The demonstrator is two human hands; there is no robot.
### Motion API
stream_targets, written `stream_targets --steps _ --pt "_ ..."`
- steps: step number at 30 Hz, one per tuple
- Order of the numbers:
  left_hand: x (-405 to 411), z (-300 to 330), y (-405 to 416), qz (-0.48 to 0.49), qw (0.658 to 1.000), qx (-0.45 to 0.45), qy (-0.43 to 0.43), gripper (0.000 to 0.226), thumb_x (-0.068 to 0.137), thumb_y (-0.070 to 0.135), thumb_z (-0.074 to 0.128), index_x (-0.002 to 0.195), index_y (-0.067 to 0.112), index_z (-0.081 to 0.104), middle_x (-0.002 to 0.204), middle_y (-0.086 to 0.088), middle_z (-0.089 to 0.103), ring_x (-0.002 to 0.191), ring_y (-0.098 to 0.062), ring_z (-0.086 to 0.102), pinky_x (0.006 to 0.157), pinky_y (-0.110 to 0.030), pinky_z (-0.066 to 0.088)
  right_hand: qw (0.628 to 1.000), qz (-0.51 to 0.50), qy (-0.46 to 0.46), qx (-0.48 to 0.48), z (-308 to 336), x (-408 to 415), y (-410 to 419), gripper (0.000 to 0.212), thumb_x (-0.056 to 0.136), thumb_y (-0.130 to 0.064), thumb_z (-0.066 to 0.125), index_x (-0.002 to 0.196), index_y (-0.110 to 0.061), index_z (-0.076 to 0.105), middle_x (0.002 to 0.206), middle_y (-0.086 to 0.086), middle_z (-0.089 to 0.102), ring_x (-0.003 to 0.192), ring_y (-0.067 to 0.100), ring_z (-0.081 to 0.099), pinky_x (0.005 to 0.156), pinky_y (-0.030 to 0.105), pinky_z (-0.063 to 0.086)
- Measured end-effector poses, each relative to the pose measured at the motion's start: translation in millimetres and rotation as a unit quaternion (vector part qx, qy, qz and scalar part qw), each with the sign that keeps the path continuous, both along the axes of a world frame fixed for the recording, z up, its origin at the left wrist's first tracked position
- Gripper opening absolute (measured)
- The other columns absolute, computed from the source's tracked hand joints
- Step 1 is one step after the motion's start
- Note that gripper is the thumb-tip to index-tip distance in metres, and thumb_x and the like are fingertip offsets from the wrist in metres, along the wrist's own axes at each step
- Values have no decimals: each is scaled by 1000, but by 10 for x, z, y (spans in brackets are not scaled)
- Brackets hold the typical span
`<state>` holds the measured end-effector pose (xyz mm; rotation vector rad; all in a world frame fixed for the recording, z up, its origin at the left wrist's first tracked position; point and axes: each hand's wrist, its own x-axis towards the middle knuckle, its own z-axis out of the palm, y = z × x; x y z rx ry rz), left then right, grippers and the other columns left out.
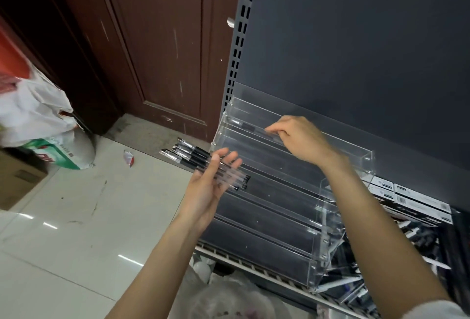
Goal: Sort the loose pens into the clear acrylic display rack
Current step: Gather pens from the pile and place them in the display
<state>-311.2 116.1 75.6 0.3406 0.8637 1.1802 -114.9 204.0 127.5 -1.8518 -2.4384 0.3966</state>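
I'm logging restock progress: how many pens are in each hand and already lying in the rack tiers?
Pens held in the left hand: about 4, overlapping, so not certain
Pens pinched by the right hand, at the top tier of the rack: 1
Pens lying loose in other tiers: 0
Total: about 5

Rack lower tiers open from front; pen boxes crowd right side (floor left free).
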Motion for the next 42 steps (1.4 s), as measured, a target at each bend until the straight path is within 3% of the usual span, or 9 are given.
stream_targets --steps 3,5,9,13,17,19,23,31,42 --pt "51 36 6 -3 1000 4 7 27 99 21 42 114 11 62 115 -7 69 107 -20 66 87 -35 56 992 -31 63 106 94 -88 -204 33 97 -7 43 123 -16 61 118 1 63 101 20 60 85 34 50" --pt "76 73 11 -11 1000 16 6 31 98 22 42 119 11 60 122 -5 66 111 -22 64 88 -36 55 973 -25 171 155 182 -235 -457 26 94 -12 51 116 -16 64 103 -6 65 85 8 59 75 17 47" --pt "145 149 17 -40 998 43 10 36 97 25 42 128 13 56 116 -8 69 107 -23 65 85 -31 56 979 11 197 55 76 -499 -797 21 86 -28 65 107 -24 67 96 -13 68 83 -1 61 72 15 49" --pt "199 178 8 -59 996 58 -25 42 93 28 43 131 13 54 120 -9 67 112 -23 63 87 -29 55 950 -35 310 18 8 -437 -783 19 79 -15 74 97 -21 70 87 -14 69 78 -6 61 69 5 42" --pt "242 183 6 -63 995 67 -31 36 91 27 46 122 14 59 113 -9 69 109 -22 64 83 -30 56 912 -86 402 4 98 -212 -672 20 79 -11 74 85 -29 70 82 -13 71 76 1 64 74 14 47" --pt "258 171 14 -53 996 61 -33 32 94 25 44 117 11 61 104 -9 71 100 -20 68 82 -29 56 912 -119 388 63 132 -70 -584 18 79 -13 74 84 -30 71 82 -13 72 76 4 65 74 16 48" --pt "248 98 47 -17 1000 10 -22 25 99 21 42 99 8 63 89 -5 71 92 -18 70 78 -28 58 942 -171 220 185 122 176 -352 7 81 -20 73 85 -25 74 80 -12 72 72 2 64 69 20 52" --pt "129 48 35 -7 999 -31 3 25 100 21 41 95 9 62 79 0 70 89 -15 70 81 -29 56 985 -51 153 54 -13 148 -7 10 84 -19 70 91 -24 76 83 -12 73 76 5 67 78 28 54" --pt "174 91 44 -35 999 -33 -5 25 98 23 44 104 10 65 97 -5 73 97 -17 69 75 -26 57 997 53 26 45 84 133 79 15 88 -24 64 100 -24 74 93 -8 74 84 11 67 73 21 42"
